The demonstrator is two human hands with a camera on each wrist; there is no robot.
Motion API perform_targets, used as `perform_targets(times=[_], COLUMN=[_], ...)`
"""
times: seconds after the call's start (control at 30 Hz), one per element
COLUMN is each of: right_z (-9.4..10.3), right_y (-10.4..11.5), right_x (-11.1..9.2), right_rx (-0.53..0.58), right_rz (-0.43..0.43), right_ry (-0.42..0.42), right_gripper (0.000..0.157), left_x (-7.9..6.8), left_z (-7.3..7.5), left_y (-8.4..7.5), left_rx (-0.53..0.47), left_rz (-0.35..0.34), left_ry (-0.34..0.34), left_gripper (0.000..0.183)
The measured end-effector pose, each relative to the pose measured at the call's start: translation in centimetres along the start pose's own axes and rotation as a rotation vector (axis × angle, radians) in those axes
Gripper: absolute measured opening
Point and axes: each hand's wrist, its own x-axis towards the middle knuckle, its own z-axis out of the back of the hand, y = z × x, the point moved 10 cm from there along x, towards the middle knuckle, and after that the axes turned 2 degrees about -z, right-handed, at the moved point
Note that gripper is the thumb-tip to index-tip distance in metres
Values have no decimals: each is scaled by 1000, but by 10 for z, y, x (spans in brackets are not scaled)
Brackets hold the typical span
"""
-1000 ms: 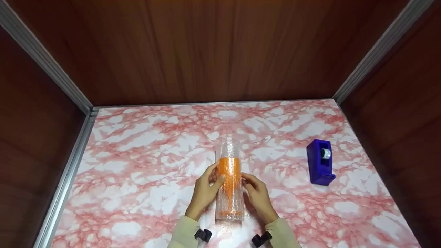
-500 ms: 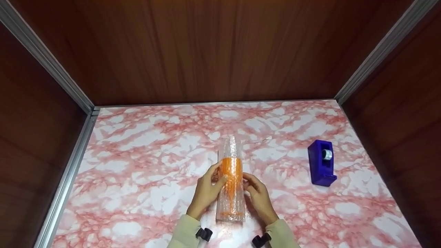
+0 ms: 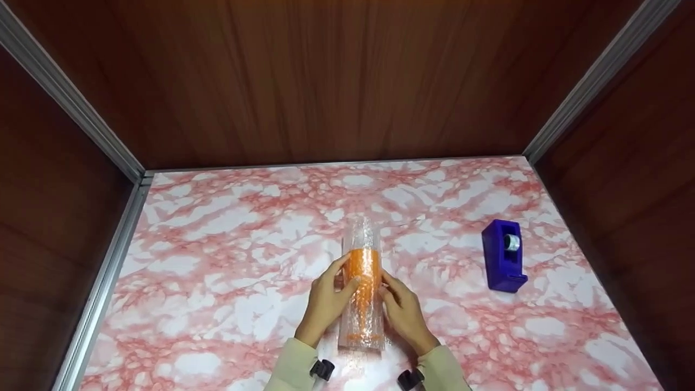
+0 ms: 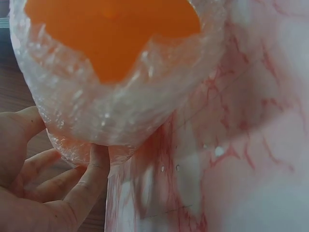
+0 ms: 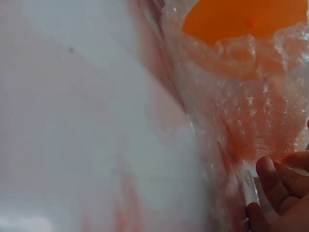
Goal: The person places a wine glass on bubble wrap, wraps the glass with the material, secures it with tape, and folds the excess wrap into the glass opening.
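An orange goblet-shaped piece [image 3: 364, 264], wide at the far end with a thin stem and a disc-like base, lies rolled in clear bubble wrap [image 3: 360, 232] in the middle of the table. My left hand [image 3: 326, 301] grips the roll from the left, thumb on top. On the right side, my right hand [image 3: 404, 312] pinches the wrap with its fingertips. Up close in the left wrist view, the orange base [image 4: 116, 38] shows inside the loose end of the wrap. The right wrist view has my fingertips [image 5: 268, 176] at the film's edge. Wrap hides the undersides of some fingers.
A purple tape dispenser [image 3: 503, 256] with a roll of clear tape [image 3: 512, 243] stands at the right on the red-and-white marbled table [image 3: 228, 293]. Brown wood-grain panels [image 3: 326, 81] with metal rails [image 3: 89, 103] enclose the back and sides.
My right thumb and fingers have edged left, closer against the wrapped roll. My left hand keeps its grip, and the roll has barely moved.
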Motion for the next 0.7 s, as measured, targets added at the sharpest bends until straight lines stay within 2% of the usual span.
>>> perform_targets(times=[0.23, 0.37, 0.5, 0.7], right_z=[10, 8, 6, 3], right_y=[13, 15, 9, -6], right_x=[5, 3, 0, -5], right_rx=[-130, -166, -175, -80], right_rz=[136, 153, 89, -60], right_ry=[-53, -34, -6, 53], right_gripper=[41, 44, 44, 48], left_x=[2, 4, 7, 11], left_z=[-3, -4, -4, -6], left_y=[-4, -6, -8, -8], left_rx=[-11, 18, 64, 79], left_rz=[-38, -57, -73, -49], left_ry=[3, -9, -18, 3], left_gripper=[52, 52, 54, 55])
